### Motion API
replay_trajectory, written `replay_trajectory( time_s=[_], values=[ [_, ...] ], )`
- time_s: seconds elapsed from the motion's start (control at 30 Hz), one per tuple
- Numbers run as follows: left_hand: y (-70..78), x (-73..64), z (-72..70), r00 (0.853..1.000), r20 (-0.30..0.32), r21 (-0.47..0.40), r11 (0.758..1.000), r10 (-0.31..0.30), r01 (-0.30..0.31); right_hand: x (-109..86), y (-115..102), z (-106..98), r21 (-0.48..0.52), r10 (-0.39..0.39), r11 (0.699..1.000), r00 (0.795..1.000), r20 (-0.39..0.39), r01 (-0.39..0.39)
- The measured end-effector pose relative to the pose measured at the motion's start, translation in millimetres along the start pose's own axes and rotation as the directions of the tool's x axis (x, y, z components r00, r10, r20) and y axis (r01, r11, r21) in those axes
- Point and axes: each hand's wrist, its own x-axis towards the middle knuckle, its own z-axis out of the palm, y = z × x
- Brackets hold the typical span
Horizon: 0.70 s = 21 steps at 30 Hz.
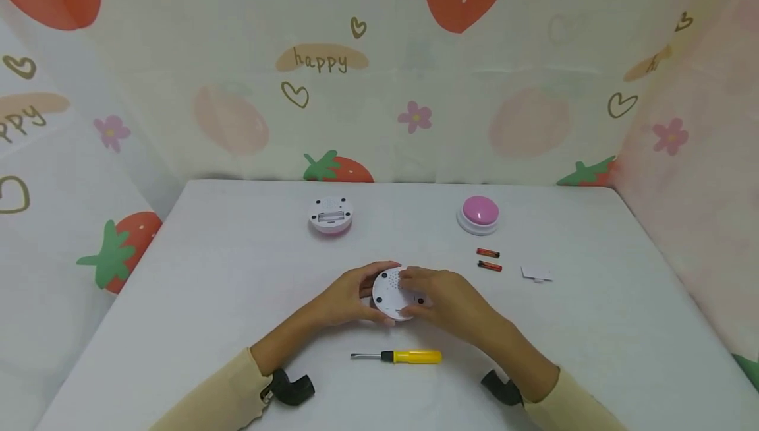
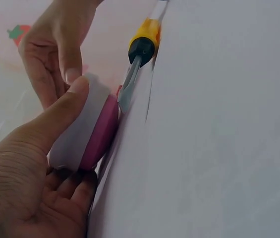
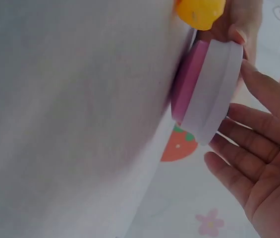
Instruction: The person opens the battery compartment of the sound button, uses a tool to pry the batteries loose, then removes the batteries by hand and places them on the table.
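A round push button [image 1: 388,294] lies upside down in front of me, its white base with black feet and small holes facing up. Its pink dome [image 2: 100,136] faces the table in the left wrist view. My left hand [image 1: 344,298] grips the button's left side, thumb at the near rim. Over the right part of the base is my right hand [image 1: 453,299], hiding some of it. In the right wrist view that hand's thumb [image 3: 268,89] touches the edge of the base while its other fingers stay extended behind it.
A yellow-handled screwdriver [image 1: 415,356] lies nearest me. Behind are an overturned button [image 1: 330,215] with its battery slot showing and an upright pink button [image 1: 479,213]. Two batteries [image 1: 489,259] and a small white cover [image 1: 536,274] lie to the right.
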Motion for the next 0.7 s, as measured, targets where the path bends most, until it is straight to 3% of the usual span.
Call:
replay_trajectory(
  time_s=[0.2,0.3,0.43,0.53,0.7],
  values=[
    [0.7,-0.8,0.7,1.000,0.012,-0.025,1.000,0.006,-0.006,0.8,-6.6,2.0,-0.103,-0.019,0.994,1.000,0.024,0.021],
    [0.0,-0.7,1.3,1.000,0.016,-0.037,0.999,0.001,-0.001,0.0,-9.7,3.1,-0.191,-0.074,0.978,0.996,0.040,0.080],
    [-1.1,-0.4,2.0,1.000,0.016,-0.042,0.999,-0.004,0.004,-2.3,-14.0,3.0,-0.359,-0.177,0.912,0.979,0.099,0.201],
    [-1.4,-0.4,2.1,1.000,0.016,-0.053,0.999,-0.008,0.009,-4.0,-18.1,1.5,-0.441,-0.199,0.861,0.966,0.165,0.252],
    [1.0,0.0,1.1,1.000,0.019,-0.072,0.997,-0.016,0.018,-4.9,-23.5,0.3,-0.493,-0.180,0.829,0.961,0.211,0.264]
  ],
)
